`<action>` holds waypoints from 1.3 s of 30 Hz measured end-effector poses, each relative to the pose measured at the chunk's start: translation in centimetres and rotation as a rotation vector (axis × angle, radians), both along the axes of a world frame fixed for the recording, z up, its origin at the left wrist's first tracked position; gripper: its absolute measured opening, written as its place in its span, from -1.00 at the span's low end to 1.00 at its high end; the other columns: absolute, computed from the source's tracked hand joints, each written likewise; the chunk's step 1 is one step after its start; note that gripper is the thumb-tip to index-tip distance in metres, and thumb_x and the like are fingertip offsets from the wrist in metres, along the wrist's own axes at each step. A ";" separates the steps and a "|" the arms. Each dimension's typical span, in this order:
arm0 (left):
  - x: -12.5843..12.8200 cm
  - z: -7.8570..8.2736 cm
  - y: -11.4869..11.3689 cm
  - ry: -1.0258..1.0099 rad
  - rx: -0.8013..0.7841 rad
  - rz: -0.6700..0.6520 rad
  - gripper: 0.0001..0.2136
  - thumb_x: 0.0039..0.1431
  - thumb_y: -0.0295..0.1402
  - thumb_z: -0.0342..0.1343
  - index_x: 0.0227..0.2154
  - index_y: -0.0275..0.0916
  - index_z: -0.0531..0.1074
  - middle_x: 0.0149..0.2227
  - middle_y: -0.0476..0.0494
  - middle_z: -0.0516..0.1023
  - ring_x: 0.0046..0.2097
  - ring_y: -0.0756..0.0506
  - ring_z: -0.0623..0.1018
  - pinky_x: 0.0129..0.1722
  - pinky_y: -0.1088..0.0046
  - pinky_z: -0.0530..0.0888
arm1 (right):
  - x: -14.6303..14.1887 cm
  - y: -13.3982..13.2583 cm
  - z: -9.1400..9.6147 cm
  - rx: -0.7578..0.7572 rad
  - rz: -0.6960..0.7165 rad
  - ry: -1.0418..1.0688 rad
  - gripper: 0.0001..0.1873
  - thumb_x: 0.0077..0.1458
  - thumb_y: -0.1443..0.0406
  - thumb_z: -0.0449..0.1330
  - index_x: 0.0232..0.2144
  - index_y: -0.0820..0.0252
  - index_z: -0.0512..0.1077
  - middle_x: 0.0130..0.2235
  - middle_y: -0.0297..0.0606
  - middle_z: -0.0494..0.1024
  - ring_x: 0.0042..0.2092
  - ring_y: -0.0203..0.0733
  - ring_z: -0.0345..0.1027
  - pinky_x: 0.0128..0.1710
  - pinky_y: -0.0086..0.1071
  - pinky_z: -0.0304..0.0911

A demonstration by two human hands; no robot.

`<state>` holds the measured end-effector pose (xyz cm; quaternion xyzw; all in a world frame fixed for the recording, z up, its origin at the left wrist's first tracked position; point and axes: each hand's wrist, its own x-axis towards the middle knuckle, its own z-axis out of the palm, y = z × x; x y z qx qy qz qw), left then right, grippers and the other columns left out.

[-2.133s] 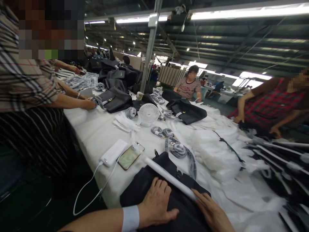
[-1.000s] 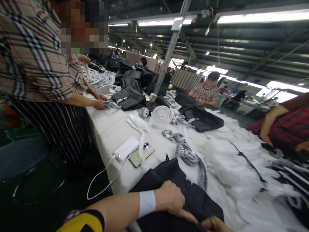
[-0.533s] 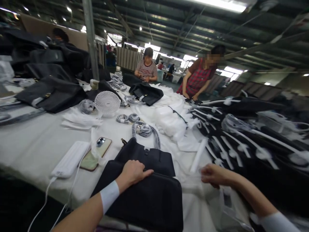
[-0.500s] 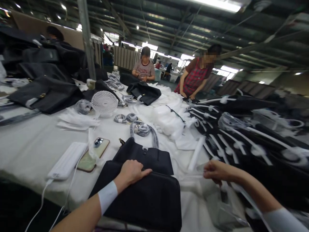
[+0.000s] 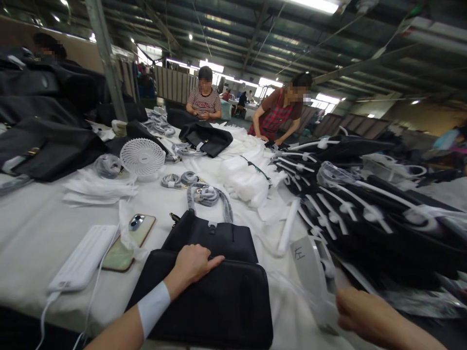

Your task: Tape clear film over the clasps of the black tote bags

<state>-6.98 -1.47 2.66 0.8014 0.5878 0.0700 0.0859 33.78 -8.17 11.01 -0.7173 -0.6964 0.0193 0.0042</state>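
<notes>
A black handbag (image 5: 219, 301) lies flat on the white-covered table (image 5: 32, 228) right in front of me. My left hand (image 5: 193, 265), with a white wristband, rests on the bag's top; its fingers curl over the edge of the flap and the thumb points right. My right hand (image 5: 365, 316) is at the lower right, closed on a clear plastic bag (image 5: 310, 272) that carries a white label. The plastic stretches from that hand up to the right of the handbag.
Left of the handbag lie a phone (image 5: 127, 238) and a white power bank (image 5: 85, 257) with its cable. Behind it are wrapped straps (image 5: 207, 194), a white fan (image 5: 142, 158) and a foam tube (image 5: 288, 226). Black bags (image 5: 365, 209) are piled on the right. Two co-workers (image 5: 203, 99) (image 5: 279, 114) work at the far end.
My view has swung right, away from the person at my left. My right hand took hold of the clear plastic bag and pulled it toward me. My left hand stayed on the handbag.
</notes>
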 end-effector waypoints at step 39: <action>-0.7 0.4 1.4 -0.012 -0.025 -0.043 -0.32 0.31 0.10 -0.37 -0.31 -0.25 0.60 -0.32 -0.33 0.61 -0.21 -0.29 0.61 -0.23 0.20 0.51 | -21.9 7.6 -9.1 0.034 0.240 -0.006 -0.39 0.25 -0.12 -0.14 -0.41 0.09 0.52 -0.40 -0.13 0.62 -0.28 0.12 0.53 -0.34 -0.23 0.24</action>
